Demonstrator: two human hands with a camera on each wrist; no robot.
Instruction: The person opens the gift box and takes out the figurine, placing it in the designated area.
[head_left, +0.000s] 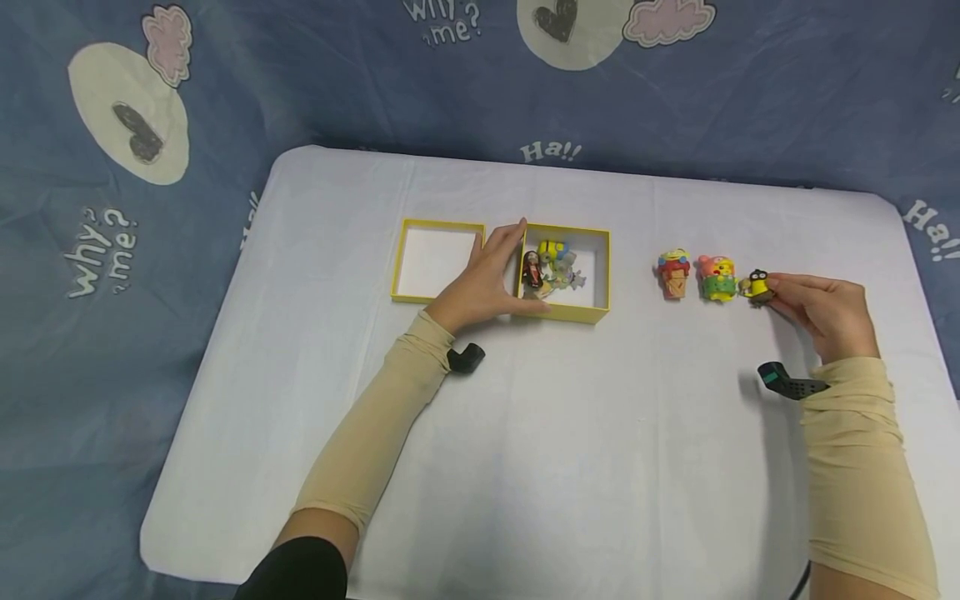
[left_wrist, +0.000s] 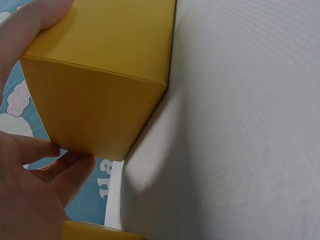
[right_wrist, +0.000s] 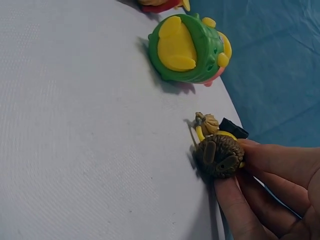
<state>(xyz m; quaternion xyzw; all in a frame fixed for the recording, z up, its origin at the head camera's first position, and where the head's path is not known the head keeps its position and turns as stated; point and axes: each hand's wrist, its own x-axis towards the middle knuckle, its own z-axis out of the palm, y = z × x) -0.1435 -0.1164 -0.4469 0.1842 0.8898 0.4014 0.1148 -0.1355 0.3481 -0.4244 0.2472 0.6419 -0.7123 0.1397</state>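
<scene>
Around the left end of an open yellow box (head_left: 573, 313), my left hand (head_left: 480, 287) grips with its thumb on the near wall and fingers on the far wall. Inside the box lie a dark-haired figurine (head_left: 532, 271), a yellow-and-blue one (head_left: 553, 250) and greyish pieces (head_left: 564, 273). My right hand (head_left: 832, 312) pinches a small yellow figurine (head_left: 759, 287) at the table surface. Its brown textured underside shows in the right wrist view. To its left stand a green, pink and yellow figurine (head_left: 717, 282) and an ice-cream-cone figurine (head_left: 675, 275).
A yellow-rimmed box lid (head_left: 431, 262), white inside, lies left of the box, partly behind my left hand. White cloth covers the table (head_left: 562, 433). A blue printed cloth (head_left: 337, 83) hangs behind it.
</scene>
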